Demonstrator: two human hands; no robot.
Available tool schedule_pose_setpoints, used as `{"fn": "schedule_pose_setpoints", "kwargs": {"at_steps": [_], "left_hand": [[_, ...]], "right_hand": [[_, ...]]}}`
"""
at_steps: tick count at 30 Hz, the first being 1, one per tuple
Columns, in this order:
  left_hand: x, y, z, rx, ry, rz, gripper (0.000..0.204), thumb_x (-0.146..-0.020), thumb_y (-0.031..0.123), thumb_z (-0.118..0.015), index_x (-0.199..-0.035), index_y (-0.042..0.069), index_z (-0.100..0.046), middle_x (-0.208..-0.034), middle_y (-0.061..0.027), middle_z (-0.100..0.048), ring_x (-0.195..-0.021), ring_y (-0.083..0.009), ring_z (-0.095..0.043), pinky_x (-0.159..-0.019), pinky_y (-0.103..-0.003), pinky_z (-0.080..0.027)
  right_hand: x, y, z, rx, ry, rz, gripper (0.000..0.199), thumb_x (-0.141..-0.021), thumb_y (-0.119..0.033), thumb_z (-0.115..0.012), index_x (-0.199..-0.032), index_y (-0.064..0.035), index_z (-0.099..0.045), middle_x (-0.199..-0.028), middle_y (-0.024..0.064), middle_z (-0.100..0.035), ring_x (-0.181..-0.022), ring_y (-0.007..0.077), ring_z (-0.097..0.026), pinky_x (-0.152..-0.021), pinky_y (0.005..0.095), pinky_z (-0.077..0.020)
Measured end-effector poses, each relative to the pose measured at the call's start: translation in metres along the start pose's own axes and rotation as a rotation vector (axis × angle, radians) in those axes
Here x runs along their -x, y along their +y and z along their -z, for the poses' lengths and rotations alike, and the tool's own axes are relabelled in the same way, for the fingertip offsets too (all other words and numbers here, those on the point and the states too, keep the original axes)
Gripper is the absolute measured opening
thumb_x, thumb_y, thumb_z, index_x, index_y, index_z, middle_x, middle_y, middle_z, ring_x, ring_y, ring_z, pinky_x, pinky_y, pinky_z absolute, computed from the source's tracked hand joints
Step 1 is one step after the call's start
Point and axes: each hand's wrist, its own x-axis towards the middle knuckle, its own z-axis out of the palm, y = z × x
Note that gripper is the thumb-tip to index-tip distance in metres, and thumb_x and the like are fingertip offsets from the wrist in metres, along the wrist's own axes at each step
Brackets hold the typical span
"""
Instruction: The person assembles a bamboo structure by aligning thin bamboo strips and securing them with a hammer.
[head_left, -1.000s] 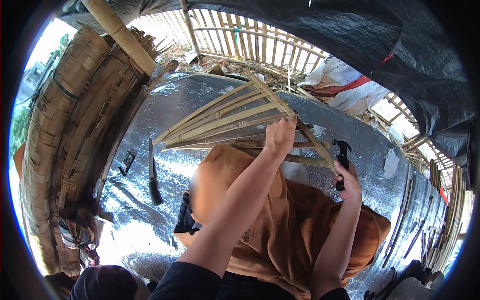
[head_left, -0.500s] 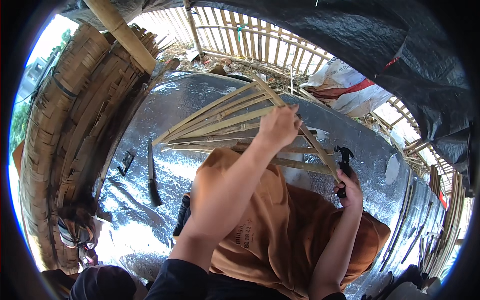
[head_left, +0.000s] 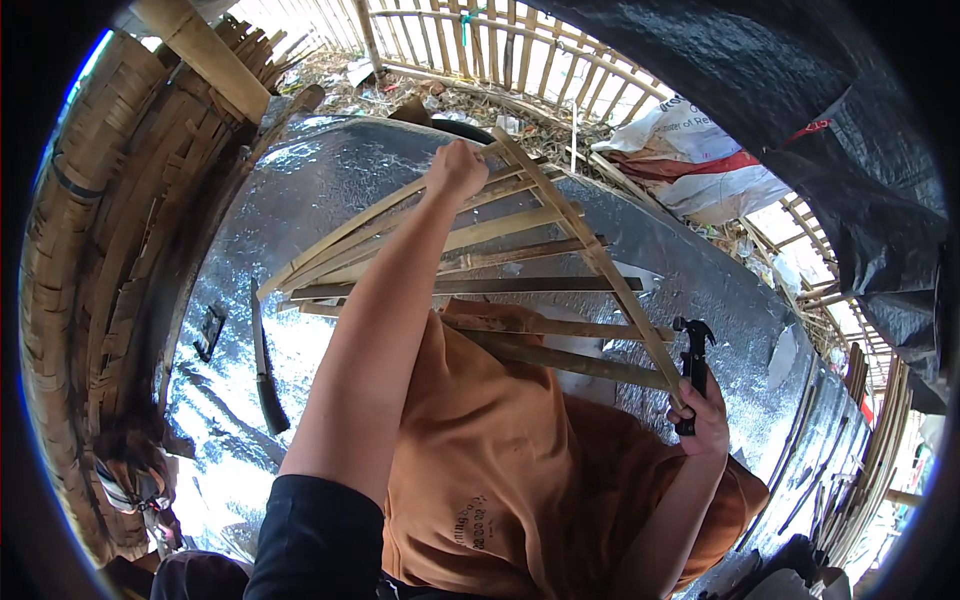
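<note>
In front of me a fan of split bamboo slats [head_left: 500, 232] narrows to a point at the left, with a long cross strip [head_left: 590, 255] lying over the wide right end. My left hand [head_left: 460, 170] is stretched far forward, its fingers closed around the farthest slat near the top of the cross strip. Upright in the fist of my right hand [head_left: 706, 418] is a small black claw hammer [head_left: 692, 365], its head upward. That hand is beside the near end of the cross strip; whether its thumb also presses the strip I cannot tell.
Brown cloth [head_left: 480, 420] covers my lap beneath the near slats. A long-bladed knife [head_left: 262, 360] and a small dark object [head_left: 208, 332] lie on the shiny silver sheet [head_left: 330, 170] at left. Woven bamboo [head_left: 95, 260] stands far left; a white-red sack [head_left: 700, 165] lies beyond the sheet.
My left hand has moved from the middle of the cross strip to the far slat, forward and left. The right hand still holds the hammer. The view has shifted slightly.
</note>
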Motion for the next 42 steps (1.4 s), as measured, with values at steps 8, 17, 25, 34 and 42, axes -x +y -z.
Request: {"fn": "schedule_pose_setpoints", "kwargs": {"at_steps": [8,17,25,34,42], "left_hand": [[-0.023,-0.034,-0.022,-0.323,0.160,-0.016,0.036,-0.086,0.027,-0.068,-0.121,0.019,-0.066,-0.133,-0.0108,-0.053,-0.127,-0.0309,-0.049,-0.100,-0.061,-0.040],[-0.022,-0.037,-0.015,-0.376,0.251,-0.149,0.021,-0.091,0.018,-0.057,-0.107,0.016,-0.072,-0.110,-0.0139,-0.069,-0.113,-0.0321,-0.061,-0.093,-0.054,-0.046],[-0.018,-0.036,-0.015,-0.424,0.225,-0.201,0.026,-0.100,0.014,-0.041,-0.104,0.013,-0.066,-0.105,-0.0093,-0.069,-0.108,-0.0254,-0.062,-0.090,-0.047,-0.046],[-0.024,-0.043,-0.020,-0.441,0.269,-0.272,0.017,-0.093,0.008,-0.048,-0.109,0.008,-0.052,-0.092,-0.0168,-0.070,-0.099,-0.0328,-0.067,-0.084,-0.050,-0.049],[-0.029,-0.055,-0.026,-0.228,0.267,-0.284,0.017,-0.094,0.018,-0.055,-0.110,0.016,-0.060,-0.100,-0.0121,-0.070,-0.106,-0.0332,-0.062,-0.089,-0.049,-0.047]], "right_hand": [[-0.003,0.004,0.003,0.010,-0.023,0.000,0.052,-0.087,-0.011,-0.070,-0.133,-0.0083,-0.045,-0.082,-0.0029,-0.052,-0.056,0.0038,-0.044,-0.050,0.0225,-0.0404],[-0.003,0.006,0.003,0.028,-0.013,0.008,0.053,-0.091,-0.013,-0.065,-0.138,-0.0083,-0.042,-0.088,-0.0011,-0.057,-0.055,0.0033,-0.042,-0.051,0.0217,-0.0382],[-0.003,0.007,0.003,0.004,-0.019,0.016,0.054,-0.089,-0.011,-0.067,-0.136,-0.0072,-0.042,-0.085,-0.0007,-0.055,-0.055,0.0036,-0.043,-0.050,0.0228,-0.0384],[-0.002,0.008,0.001,0.066,-0.036,0.032,0.053,-0.091,-0.017,-0.065,-0.138,-0.0057,-0.043,-0.090,-0.0027,-0.055,-0.055,0.0014,-0.039,-0.049,0.0191,-0.0355],[-0.004,0.008,-0.001,0.018,-0.031,0.008,0.054,-0.091,-0.012,-0.064,-0.139,-0.0058,-0.039,-0.088,0.0003,-0.055,-0.054,0.0020,-0.041,-0.049,0.0194,-0.0361]]}}
